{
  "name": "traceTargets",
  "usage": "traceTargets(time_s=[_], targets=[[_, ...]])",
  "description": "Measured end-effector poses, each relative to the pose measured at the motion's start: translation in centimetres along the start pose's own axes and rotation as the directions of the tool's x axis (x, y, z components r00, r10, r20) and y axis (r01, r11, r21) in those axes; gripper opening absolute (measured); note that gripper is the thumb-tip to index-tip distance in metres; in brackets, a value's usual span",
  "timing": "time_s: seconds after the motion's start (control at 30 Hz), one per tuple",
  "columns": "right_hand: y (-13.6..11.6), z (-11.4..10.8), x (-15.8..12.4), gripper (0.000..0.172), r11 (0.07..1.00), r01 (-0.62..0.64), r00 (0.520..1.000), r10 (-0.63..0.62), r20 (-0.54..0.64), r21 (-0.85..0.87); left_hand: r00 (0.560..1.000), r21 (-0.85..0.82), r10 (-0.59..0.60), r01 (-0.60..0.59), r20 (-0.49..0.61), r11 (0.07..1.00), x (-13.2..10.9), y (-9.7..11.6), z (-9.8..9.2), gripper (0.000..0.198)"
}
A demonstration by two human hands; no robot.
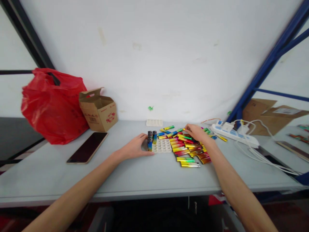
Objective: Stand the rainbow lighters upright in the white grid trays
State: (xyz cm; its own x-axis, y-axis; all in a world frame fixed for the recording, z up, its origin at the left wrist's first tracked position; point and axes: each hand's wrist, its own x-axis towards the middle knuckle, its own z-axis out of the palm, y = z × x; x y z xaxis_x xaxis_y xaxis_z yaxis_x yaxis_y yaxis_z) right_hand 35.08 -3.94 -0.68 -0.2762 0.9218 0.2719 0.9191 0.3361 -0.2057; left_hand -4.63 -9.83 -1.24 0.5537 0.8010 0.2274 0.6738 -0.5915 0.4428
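A white tray with rows of round-cornered slots [162, 146] lies mid-table. Several shiny lighters [154, 138] stand upright in its left end, blue-yellow with dark tops. My left hand [135, 146] grips that end, the thumb along the front edge and the fingers behind. To the right of the tray spreads a loose pile of metallic lighters [185, 151] in yellow, red, green and blue. At the back of this pile is my right hand [194, 132], its fingertips pinched around a yellow-ended lighter [184, 129]; the hand hides most of it.
A second white tray [154, 122] rests against the wall. On the left are a phone [87, 147], an open cardboard box [98, 111] and a red plastic bag [53, 106]. A white power strip [234, 134] with plugs and cables sits at right, near a blue metal frame [267, 61].
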Motion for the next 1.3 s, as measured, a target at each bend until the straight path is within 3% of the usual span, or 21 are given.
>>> traceTargets(time_s=[0.07, 0.13, 0.23, 0.3, 0.37, 0.47, 0.53, 0.63, 0.77, 1.07, 1.2, 1.3], targets=[[-0.5, -0.1, 0.1, 0.02, 0.997, 0.013, 0.985, 0.0, -0.174, 0.07, 1.0, 0.0, 0.003, -0.003, 0.001, 1.0, 0.0, 0.1, -0.1, 0.078], [-1.2, -0.2, 0.2, 0.03, 0.983, 0.044, 0.937, 0.022, -0.348, 0.181, 1.0, -0.01, 0.005, -0.005, -0.002, 1.0, 0.0, 0.1, -0.1, 0.078], [-2.4, -0.2, 0.2, 0.049, 0.881, 0.059, 0.885, 0.172, -0.434, 0.47, 1.0, -0.015, 0.007, -0.007, -0.007, 1.0, 0.0, 0.0, -0.1, 0.079], [-3.5, -0.1, 0.2, 0.061, 0.702, 0.065, 0.887, 0.284, -0.363, 0.709, 1.0, -0.006, 0.008, -0.008, -0.005, 1.0, 0.0, 0.0, 0.0, 0.08], [-4.9, -0.2, 0.0, 0.065, 0.446, 0.07, 0.914, 0.33, -0.237, 0.892, 1.0, 0.006, 0.002, -0.002, -0.003, 1.0, 0.0, -0.1, 0.0, 0.082], [-7.2, -0.4, -0.5, 0.052, 0.094, 0.021, 0.956, 0.291, -0.048, 0.995, 1.0, 0.013, -0.006, 0.006, 0.005, 1.0, 0.0, -0.1, 0.0, 0.083], [-8.6, -0.5, -0.8, 0.038, -0.049, -0.019, 0.969, 0.245, 0.03, 0.999, 1.0, 0.006, -0.002, 0.002, 0.005, 1.0, 0.0, 0.0, 0.0, 0.082], [-10.1, -0.1, -1.0, 0.024, -0.157, -0.045, 0.98, 0.186, 0.074, 0.987, 1.0, 0.002, 0.005, -0.005, -0.002, 1.0, 0.0, 0.0, -0.1, 0.079], [-11.1, 0.7, -1.0, 0.025, -0.216, -0.112, 0.981, 0.133, 0.143, 0.97, 1.0, 0.014, 0.011, -0.011, 0.003, 1.0, 0.0, -0.2, 0.0, 0.081], [-12.5, 0.7, -1.9, 0.029, -0.198, -0.197, 0.975, 0.067, 0.214, 0.96, 1.0, 0.015, 0.015, -0.015, 0.011, 1.0, 0.0, -0.2, 0.0, 0.078], [-13.3, 0.8, -2.1, 0.033, -0.127, -0.219, 0.973, 0.04, 0.225, 0.967, 1.0, -0.001, 0.023, -0.023, -0.014, 1.0, 0.1, 0.0, 0.0, 0.077], [-13.6, 1.2, -2.2, 0.033, 0.047, -0.192, 0.981, 0.05, 0.189, 0.98, 1.0, -0.009, 0.016, -0.016, -0.009, 1.0, 0.0, 0.1, -0.1, 0.078]])
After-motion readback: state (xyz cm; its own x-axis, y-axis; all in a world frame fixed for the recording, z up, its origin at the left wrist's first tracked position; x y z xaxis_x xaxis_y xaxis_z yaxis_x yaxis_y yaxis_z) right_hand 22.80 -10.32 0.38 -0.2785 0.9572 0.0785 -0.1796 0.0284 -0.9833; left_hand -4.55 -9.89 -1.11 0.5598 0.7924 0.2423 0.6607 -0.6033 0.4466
